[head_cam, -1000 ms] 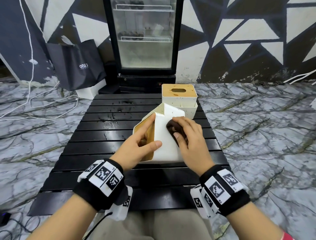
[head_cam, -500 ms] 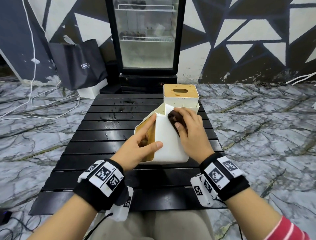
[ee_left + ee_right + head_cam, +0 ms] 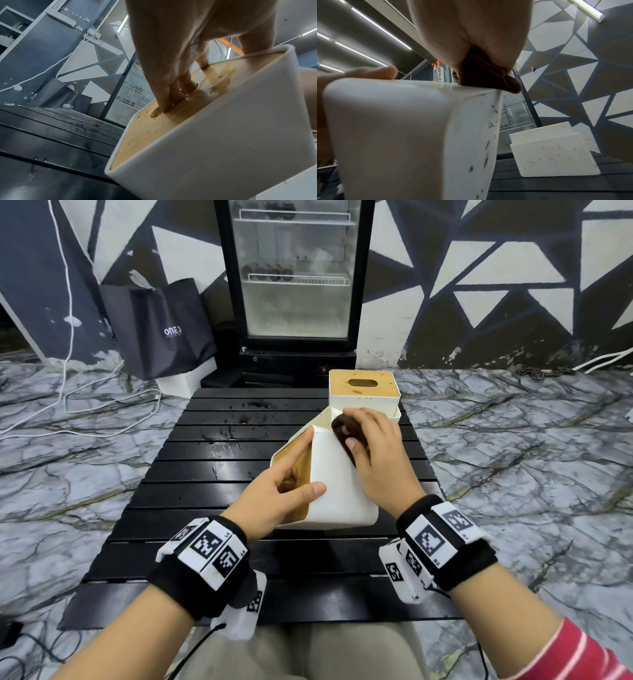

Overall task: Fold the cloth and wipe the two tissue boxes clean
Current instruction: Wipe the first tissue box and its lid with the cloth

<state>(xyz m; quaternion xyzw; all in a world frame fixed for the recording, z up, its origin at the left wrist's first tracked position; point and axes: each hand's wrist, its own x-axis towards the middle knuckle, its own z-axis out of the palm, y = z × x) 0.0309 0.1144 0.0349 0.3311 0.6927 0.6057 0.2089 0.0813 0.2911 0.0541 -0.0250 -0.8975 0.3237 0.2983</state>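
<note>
A white tissue box (image 3: 337,487) with a wooden lid lies tipped on its side on the black slatted table (image 3: 212,474). My left hand (image 3: 284,487) grips it: fingers hooked into the lid slot (image 3: 180,93), thumb across the white side. My right hand (image 3: 371,453) holds a folded dark brown cloth (image 3: 344,429) and presses it on the box's upper face near the far edge (image 3: 481,79). The box's end face shows brown specks (image 3: 488,148). A second white tissue box (image 3: 363,392) stands upright behind, also speckled (image 3: 553,151).
A glass-door fridge (image 3: 294,278) stands past the table's far end, with a black shopping bag (image 3: 161,326) to its left. White cables (image 3: 68,405) trail on the marble-patterned floor. Wet smears mark the table's far left slats (image 3: 239,419).
My right hand has slid the cloth away from me along the box's upper face, toward its far edge. The left hand keeps the same grip.
</note>
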